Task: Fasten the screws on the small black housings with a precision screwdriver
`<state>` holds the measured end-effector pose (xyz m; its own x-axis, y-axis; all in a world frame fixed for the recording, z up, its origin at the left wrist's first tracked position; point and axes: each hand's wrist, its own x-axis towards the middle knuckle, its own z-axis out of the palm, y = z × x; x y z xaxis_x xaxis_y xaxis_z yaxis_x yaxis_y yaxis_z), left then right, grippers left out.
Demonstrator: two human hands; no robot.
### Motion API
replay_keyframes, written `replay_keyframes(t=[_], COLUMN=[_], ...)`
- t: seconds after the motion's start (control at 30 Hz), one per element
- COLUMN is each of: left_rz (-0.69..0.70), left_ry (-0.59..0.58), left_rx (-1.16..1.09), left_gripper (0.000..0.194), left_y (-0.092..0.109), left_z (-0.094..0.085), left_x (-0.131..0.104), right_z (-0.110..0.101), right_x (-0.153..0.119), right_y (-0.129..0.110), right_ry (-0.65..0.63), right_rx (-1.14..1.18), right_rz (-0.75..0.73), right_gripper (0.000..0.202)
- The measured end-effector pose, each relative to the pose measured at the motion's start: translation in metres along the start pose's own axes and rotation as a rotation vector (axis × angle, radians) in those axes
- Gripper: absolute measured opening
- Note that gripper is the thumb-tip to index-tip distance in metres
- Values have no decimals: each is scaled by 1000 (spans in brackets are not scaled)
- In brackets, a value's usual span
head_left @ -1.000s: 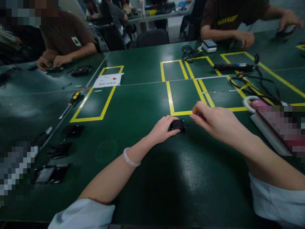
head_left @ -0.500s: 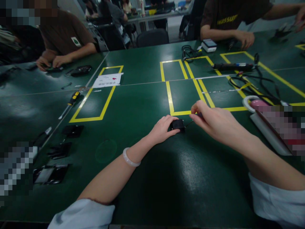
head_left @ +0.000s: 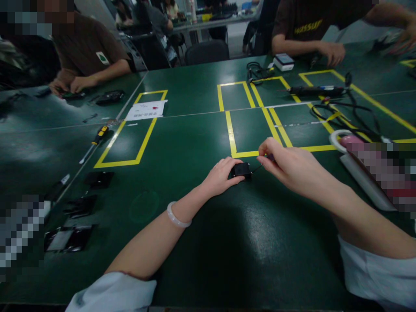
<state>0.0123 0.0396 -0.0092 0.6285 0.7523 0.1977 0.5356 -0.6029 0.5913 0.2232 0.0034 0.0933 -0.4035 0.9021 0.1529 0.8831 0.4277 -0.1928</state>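
My left hand (head_left: pixel 223 175) grips a small black box-shaped part (head_left: pixel 242 170) against the green table, thumb at the near side and fingers at the far side. At its right end are small bright metal spots. Just right of it, my right hand (head_left: pixel 282 162) is closed in a pinch around a small screwdriver (head_left: pixel 258 168). Only the thin dark shaft shows clearly, pointing left with its tip at the part's right side. Most of the handle is hidden by my fingers.
Left are black parts (head_left: pixel 99 179), a bagged piece (head_left: pixel 68 239) and a yellow-black screwdriver (head_left: pixel 100 135). A paper label (head_left: pixel 146 110) lies across yellow tape. Right are a pen-shaped black tool (head_left: pixel 316 90), cables (head_left: pixel 364 110) and a white ring (head_left: pixel 338 141). Two co-workers sit opposite.
My hands keep nearly the same pose around the part and screwdriver. The view has shifted very slightly. At top right, a co-worker's hand has moved and is blurred.
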Motion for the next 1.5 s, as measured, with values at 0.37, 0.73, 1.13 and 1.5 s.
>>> replay_keyframes(t=[0.37,0.73,1.13,1.5], left_rz=[5,1,3,3], left_ry=[10,11,3,15], left_rx=[9,-8,0,-1], left_gripper=[35,33,35,35], left_y=[-1,1,0,0], left_z=[1,0,0,1], left_x=[0,0,0,0], right_z=[-1,-2,1,-1], right_x=[0,0,1,1], right_y=[0,0,3,2], right_ry=[0,6,14,6], right_rx=[21,40,37,17], right_rz=[-12,8,12,-5], right_gripper=[24,19,20,23])
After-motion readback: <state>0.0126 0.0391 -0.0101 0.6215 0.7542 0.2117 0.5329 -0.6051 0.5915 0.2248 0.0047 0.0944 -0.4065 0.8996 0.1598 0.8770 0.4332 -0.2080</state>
